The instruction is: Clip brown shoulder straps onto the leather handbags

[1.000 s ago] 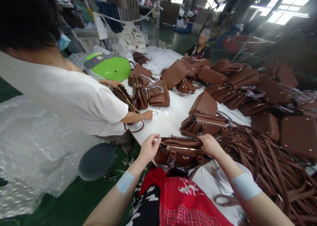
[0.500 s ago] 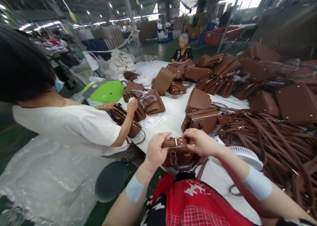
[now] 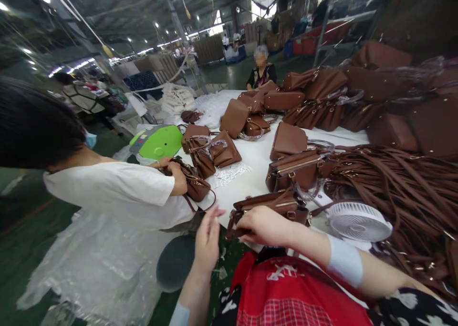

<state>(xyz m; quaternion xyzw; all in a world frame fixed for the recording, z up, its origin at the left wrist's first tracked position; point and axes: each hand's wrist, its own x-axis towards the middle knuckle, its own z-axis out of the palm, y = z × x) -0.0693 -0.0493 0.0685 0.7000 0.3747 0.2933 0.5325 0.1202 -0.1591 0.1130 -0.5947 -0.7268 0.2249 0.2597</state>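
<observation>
A brown handbag [image 3: 275, 203] with a zipped top lies at the near edge of the white table, in front of my body. My right hand [image 3: 263, 225] reaches over its near side with curled fingers, closed on a brown part of the bag. Just left of the bag, my left hand [image 3: 208, 238] is raised with its fingers stretched out, apart from the bag and holding nothing. Another brown handbag [image 3: 296, 169] with a gold zip stands right behind. What lies under my right palm is hidden.
A white fan [image 3: 359, 221] stands right of my right forearm, beside a heap of brown straps [image 3: 386, 173]. Brown bags pile up at the back right. To the left, a person in a white shirt [image 3: 114, 188] handles a bag near a green machine [image 3: 161, 142].
My left hand has let go of the bag and moved left, its fingers opening. My right hand has moved slightly left and down. The bag now lies lower and flatter; the view has shifted.
</observation>
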